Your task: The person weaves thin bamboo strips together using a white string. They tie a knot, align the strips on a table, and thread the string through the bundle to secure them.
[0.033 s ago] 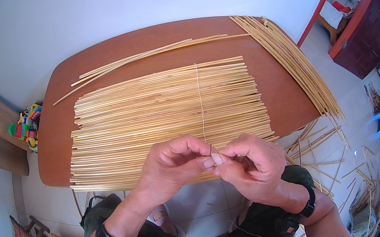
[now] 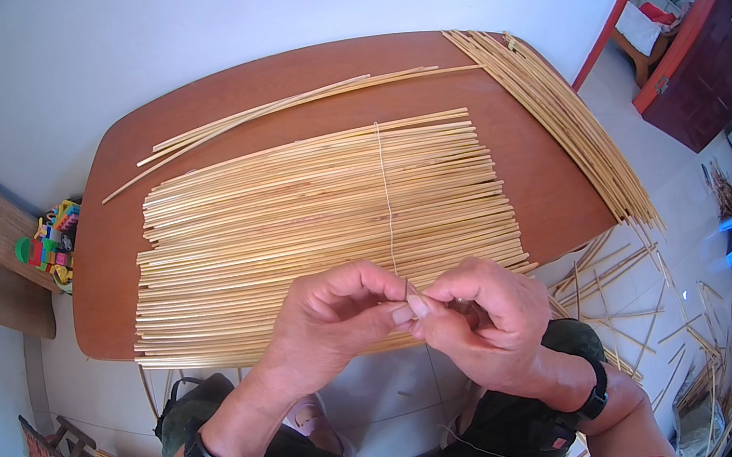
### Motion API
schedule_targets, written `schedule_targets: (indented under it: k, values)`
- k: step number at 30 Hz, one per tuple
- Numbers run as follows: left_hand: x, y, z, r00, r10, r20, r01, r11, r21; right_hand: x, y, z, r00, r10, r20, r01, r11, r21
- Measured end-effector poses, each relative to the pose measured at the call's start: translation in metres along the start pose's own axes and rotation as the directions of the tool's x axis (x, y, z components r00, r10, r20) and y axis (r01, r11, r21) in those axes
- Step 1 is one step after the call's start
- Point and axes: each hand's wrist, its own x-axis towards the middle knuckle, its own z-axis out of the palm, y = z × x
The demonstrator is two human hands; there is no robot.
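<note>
Left hand (image 2: 338, 317): pinching with finger and thumb, on a thin thing (image 2: 409, 287) too tiny to name
Right hand (image 2: 492, 304): pinching the same bit, touching the left fingertips
Yellow sticks (image 2: 304, 210): lying side by side on the brown table (image 2: 553, 176), under and beyond the hands
White string (image 2: 385, 186): running across the sticks down to the fingertips
Stick bundle (image 2: 554, 127): slanting along the table's right side

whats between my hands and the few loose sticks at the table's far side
In the head view: the row of sticks, crossed by a pale thread, then a strip of brown tabletop.
</note>
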Motion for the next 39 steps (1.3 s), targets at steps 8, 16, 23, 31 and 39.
schedule_targets:
  k: [8,16,23,31,39]
  values:
    - [-0.0003,0.0014,0.0005,1.000,-0.003,-0.012,0.003,1.000,0.030,-0.0006,0.0024,0.0018,1.000,0.008,-0.011,-0.008,1.000,0.013]
    - [-0.0007,-0.0001,-0.0007,1.000,0.011,-0.013,-0.011,0.999,0.031,-0.0001,0.0016,0.0001,1.000,0.003,0.001,-0.003,1.000,0.023]
    - [-0.0010,-0.0003,-0.0022,0.999,0.039,-0.002,-0.039,0.998,0.045,0.0000,0.0005,-0.0004,1.000,-0.001,0.001,0.001,1.000,0.014]
    - [-0.0020,0.0003,-0.0024,1.000,0.018,-0.016,-0.017,0.998,0.056,0.0015,-0.0009,0.0008,1.000,-0.005,-0.002,0.005,1.000,0.009]
    - [-0.0019,0.0002,-0.0028,1.000,0.026,-0.013,-0.025,0.999,0.034,0.0014,-0.0019,-0.0010,1.000,0.000,0.010,0.000,1.000,0.025]
